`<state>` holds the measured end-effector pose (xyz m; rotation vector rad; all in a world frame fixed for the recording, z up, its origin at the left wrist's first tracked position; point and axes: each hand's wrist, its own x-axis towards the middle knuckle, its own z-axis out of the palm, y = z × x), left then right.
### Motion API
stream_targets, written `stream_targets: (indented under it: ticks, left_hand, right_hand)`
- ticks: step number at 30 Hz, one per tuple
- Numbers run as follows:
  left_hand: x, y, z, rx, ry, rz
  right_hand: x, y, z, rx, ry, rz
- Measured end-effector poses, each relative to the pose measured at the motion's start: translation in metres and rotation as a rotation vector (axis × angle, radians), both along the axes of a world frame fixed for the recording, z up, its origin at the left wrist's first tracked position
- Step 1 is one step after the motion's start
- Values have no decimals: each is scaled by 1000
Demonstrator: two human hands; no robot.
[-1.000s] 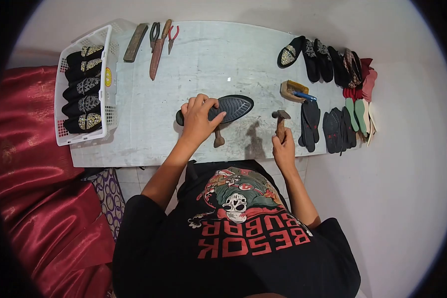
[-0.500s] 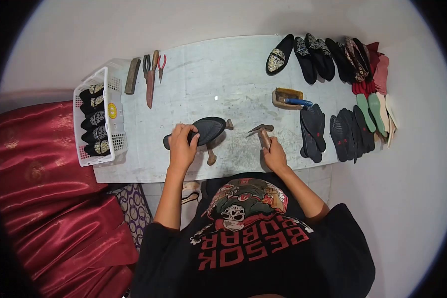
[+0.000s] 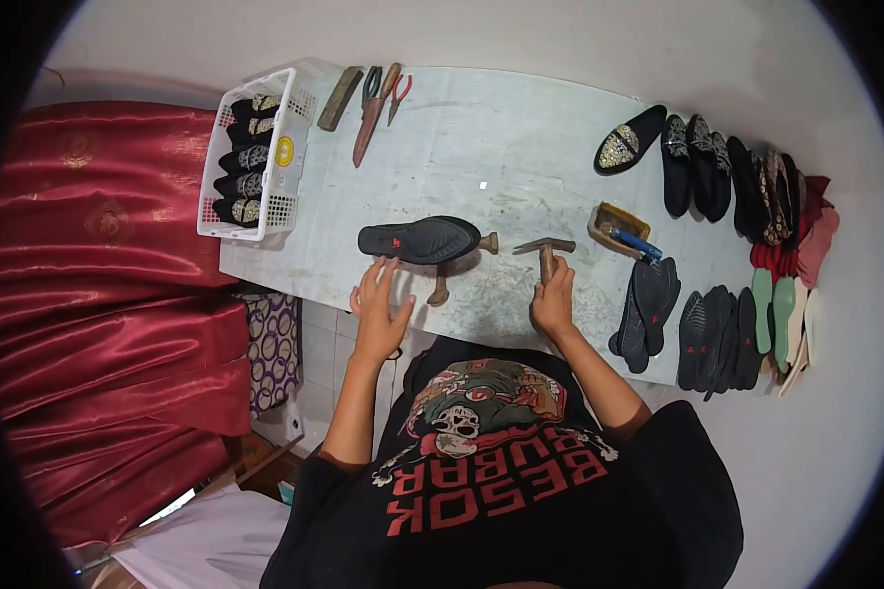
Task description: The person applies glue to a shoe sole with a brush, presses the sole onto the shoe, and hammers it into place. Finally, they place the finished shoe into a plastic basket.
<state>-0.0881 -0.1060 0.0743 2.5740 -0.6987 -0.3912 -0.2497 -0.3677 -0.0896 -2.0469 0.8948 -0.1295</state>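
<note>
A black shoe (image 3: 417, 240) rests sole up on a rusty metal shoe anvil (image 3: 440, 287), whose stubby arms stick out at its right end and below it. Just off the shoe's near edge is my left hand (image 3: 375, 306), fingers spread and holding nothing. To the right, my right hand (image 3: 554, 299) grips a hammer (image 3: 546, 259) by its wooden handle, the head lying level close over the worn tabletop. A gap of table separates the hammer from the anvil.
Back left, a white basket (image 3: 275, 182) holds several decorated shoes, beside a block (image 3: 340, 98), a knife (image 3: 368, 133) and red pliers (image 3: 400, 98). Rightward are a glue tub (image 3: 599, 236) with a blue-handled brush (image 3: 635, 242), black soles (image 3: 648, 314), green insoles (image 3: 784, 319) and finished shoes (image 3: 631, 142).
My left hand has let go of the shoe and drawn back toward me, fingers opening. My right hand keeps hold of the hammer. The camera view has turned, shifting the table.
</note>
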Motion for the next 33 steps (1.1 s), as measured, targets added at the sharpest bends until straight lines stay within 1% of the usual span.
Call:
stream_targets:
  ticks: [2, 4, 5, 6, 8, 11, 14, 16, 17, 18, 19, 20, 21, 22, 24, 25, 26, 28, 29, 30, 32, 33]
  left_hand:
    - [7, 23, -15, 18, -22, 37]
    - [22, 46, -39, -198, 114, 186]
    - [31, 55, -48, -178, 66, 172]
    - [40, 57, -48, -183, 67, 162]
    - [58, 60, -50, -212, 155, 202]
    - [90, 59, -51, -240, 175, 185]
    - [124, 65, -68, -293, 201, 161]
    - [148, 74, -86, -299, 357, 219]
    - [160, 80, -96, -284, 449, 197]
    - [170, 79, -90, -290, 464, 178]
    - [177, 74, -73, -250, 636, 183]
    - [181, 72, -68, -208, 814, 190]
    - [191, 79, -79, -206, 920, 137]
    - [195, 80, -83, -211, 952, 128]
    - [206, 77, -80, -264, 1264, 111]
    - [208, 72, -81, -266, 1315, 104]
    - [206, 70, -82, -263, 1318, 92]
    - [205, 63, -88, -363, 1373, 65]
    - [205, 59, -91, -392, 1430, 73]
    - [206, 57, -97, -395, 1428, 70]
    - [204, 53, -108, -486, 1523, 107]
    - [201, 52, -109, -494, 1519, 112]
  right_hand:
    - [0, 2, -5, -3, 10, 16]
    - [2, 5, -11, 12, 67, 3]
    - [3, 7, -12, 7, 65, -6]
    - [4, 9, -13, 16, 76, -20]
    - [5, 15, -14, 16, 91, -45]
    - [9, 24, -20, -50, 97, -86]
    - [16, 29, -12, -66, 125, -148]
    - [28, 32, 20, -144, 371, -199]
    - [33, 35, 24, -255, 280, -280]
    - [38, 35, 28, -266, 292, -300]
    - [43, 32, 33, -237, 102, -279]
    - [47, 29, 41, -210, -83, -249]
    - [63, 32, 74, 197, -113, -339]
    - [74, 38, 89, 180, -85, -349]
    - [97, 49, 111, 490, -224, -367]
    - [111, 57, 127, 501, -192, -356]
    - [116, 61, 127, 495, -194, -366]
    - [128, 69, 124, 528, -89, -267]
    - [131, 72, 123, 629, -162, -312]
    - [132, 76, 121, 626, -164, -311]
    - [131, 79, 118, 600, -173, -405]
    - [130, 79, 122, 600, -173, -395]
